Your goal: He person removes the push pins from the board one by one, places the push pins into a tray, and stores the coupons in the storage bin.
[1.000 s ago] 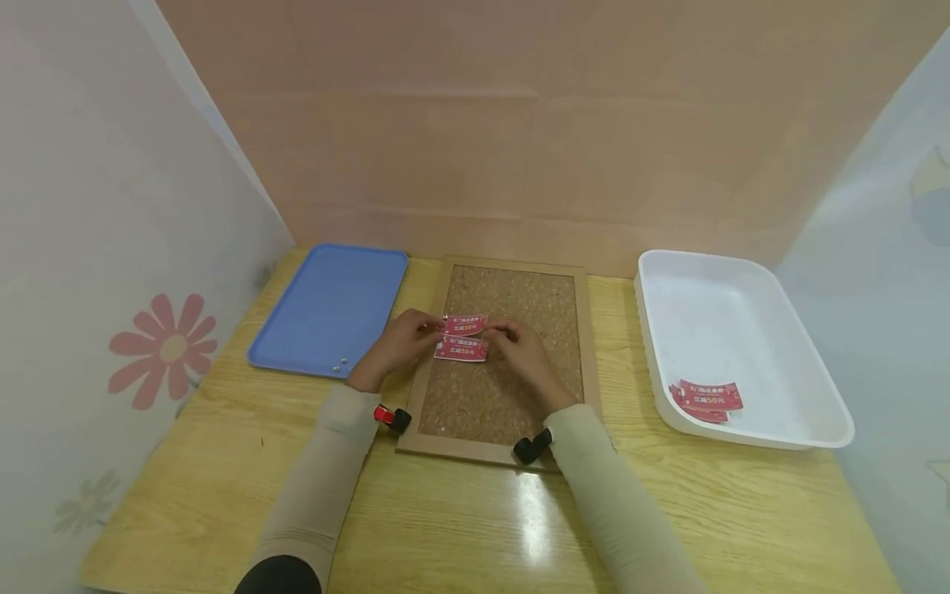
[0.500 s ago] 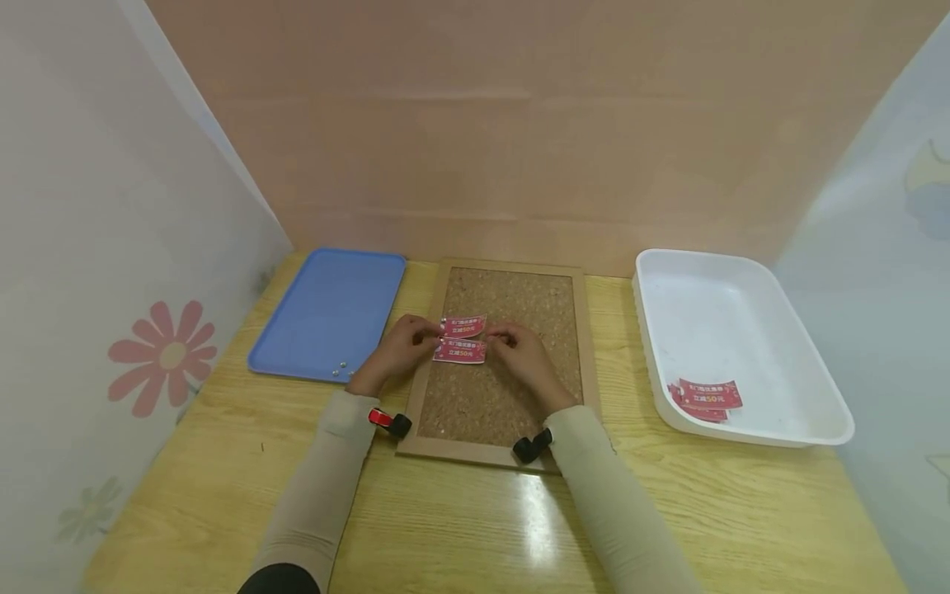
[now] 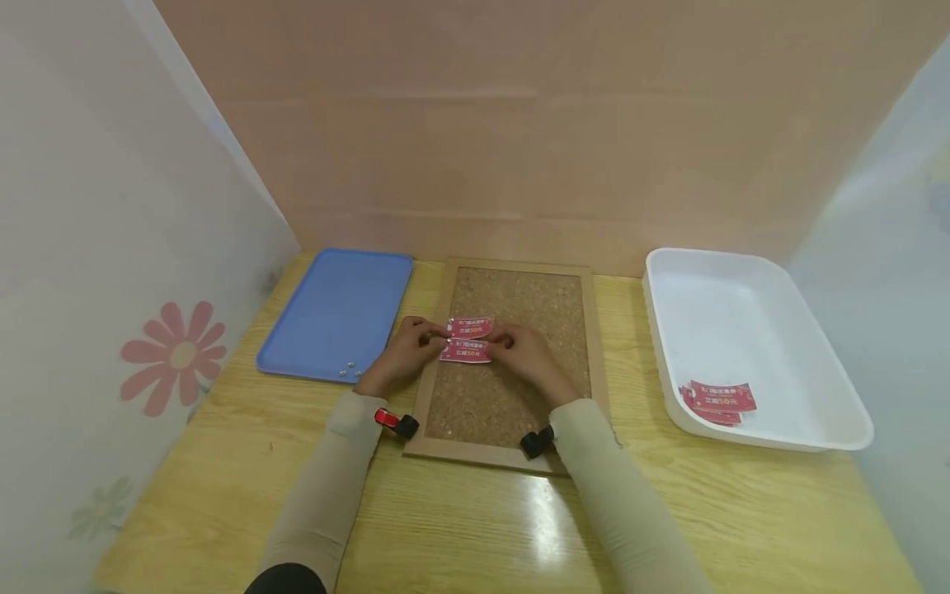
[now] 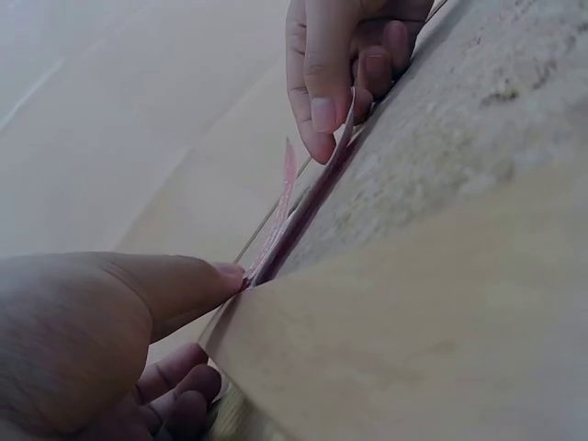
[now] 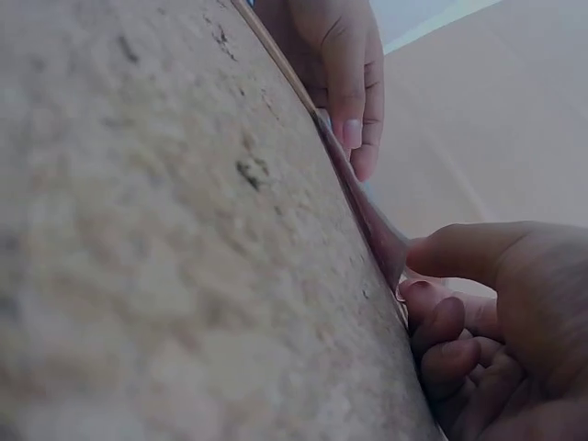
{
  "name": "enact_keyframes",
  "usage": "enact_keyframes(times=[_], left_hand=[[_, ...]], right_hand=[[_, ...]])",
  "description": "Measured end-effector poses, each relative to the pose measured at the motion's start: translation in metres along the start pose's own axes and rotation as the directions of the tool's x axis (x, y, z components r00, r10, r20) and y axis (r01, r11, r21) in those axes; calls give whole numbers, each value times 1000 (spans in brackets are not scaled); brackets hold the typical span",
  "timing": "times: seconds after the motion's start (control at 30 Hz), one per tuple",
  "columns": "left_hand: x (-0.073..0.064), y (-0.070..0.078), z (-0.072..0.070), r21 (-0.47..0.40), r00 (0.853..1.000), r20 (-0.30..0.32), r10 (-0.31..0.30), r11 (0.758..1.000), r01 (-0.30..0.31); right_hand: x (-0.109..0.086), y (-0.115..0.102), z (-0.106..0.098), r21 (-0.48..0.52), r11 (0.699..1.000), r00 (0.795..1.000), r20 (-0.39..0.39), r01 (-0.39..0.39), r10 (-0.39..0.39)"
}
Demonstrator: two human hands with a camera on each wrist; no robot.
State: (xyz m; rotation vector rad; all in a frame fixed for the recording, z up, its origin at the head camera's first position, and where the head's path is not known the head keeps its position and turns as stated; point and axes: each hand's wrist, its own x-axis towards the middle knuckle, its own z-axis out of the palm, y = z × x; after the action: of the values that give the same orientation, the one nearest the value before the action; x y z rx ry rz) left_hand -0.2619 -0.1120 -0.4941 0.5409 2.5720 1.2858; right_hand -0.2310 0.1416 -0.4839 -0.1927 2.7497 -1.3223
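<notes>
Reading 立减50元 on the upper red rectangular paper coupon (image 3: 471,327), up on the brown-framed cork board (image 3: 512,290)! Same again, 立减50元, on the lower red rectangular paper coupon (image 3: 465,352). Over to the white plastic tub (image 3: 742,318): 立减50元 once more, on the topmost red rectangular paper coupon (image 3: 723,398). Above each, smaller characters, too blurred for certainty.

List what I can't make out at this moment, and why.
Head: the right end of the lower coupon, hidden behind the right grip.
Head: how many cards lie in the white bin; they overlap.
Head: what the specks on the blue tray are; too small.
Right wrist: the rest of the left grip, cut off by the top edge.
</notes>
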Motion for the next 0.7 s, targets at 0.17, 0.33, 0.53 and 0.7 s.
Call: enact_keyframes(times=[0.17,0.33,0.53,0.7], left_hand=[[5,-3,2,23,999,-15,-29,999,29],[9,0,1,61,999,-23,-41,997,42],[11,3,-2,80,999,-29,-35,996,37],[15,2,0,77,999,-29,-16,997,19]], right_hand=[[0,2,-2,-2,1000,1000,5,-27,27],[0,3,-2,-6,999,998,-26,-52,52],[1,2,0,-40,998,998,-16,-57,56],[1,1,-2,-38,998,999,-16,-52,51]])
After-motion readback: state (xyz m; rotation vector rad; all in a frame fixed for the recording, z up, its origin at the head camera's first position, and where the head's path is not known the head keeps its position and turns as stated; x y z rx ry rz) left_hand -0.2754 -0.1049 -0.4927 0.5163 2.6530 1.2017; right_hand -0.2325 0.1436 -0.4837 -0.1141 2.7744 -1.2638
